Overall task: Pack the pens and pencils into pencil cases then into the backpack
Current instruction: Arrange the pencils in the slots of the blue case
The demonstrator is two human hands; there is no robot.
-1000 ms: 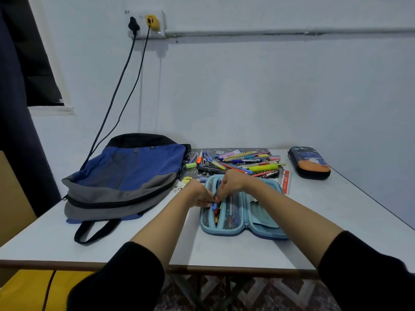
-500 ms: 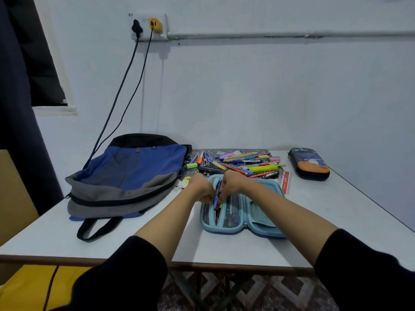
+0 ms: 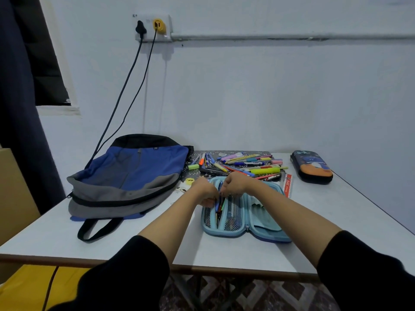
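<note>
backpack (image 3: pixel 130 173), blue and grey, lies flat at the left of the table (image 3: pixel 56 234). right of it the left hand (image 3: pixel 205 191) curls its fingers at the mesh pocket of the open light blue pencil case (image 3: pixel 243 231); whether it grips anything i cannot tell. the right hand (image 3: pixel 234 184) pinches a blue pen (image 3: pixel 217 204) tilted into that pocket. behind lies the pile of pens and pencils (image 3: pixel 242 163), then a ruler (image 3: pixel 288 185) and a zipped dark pencil case (image 3: pixel 311 166) far right.
</note>
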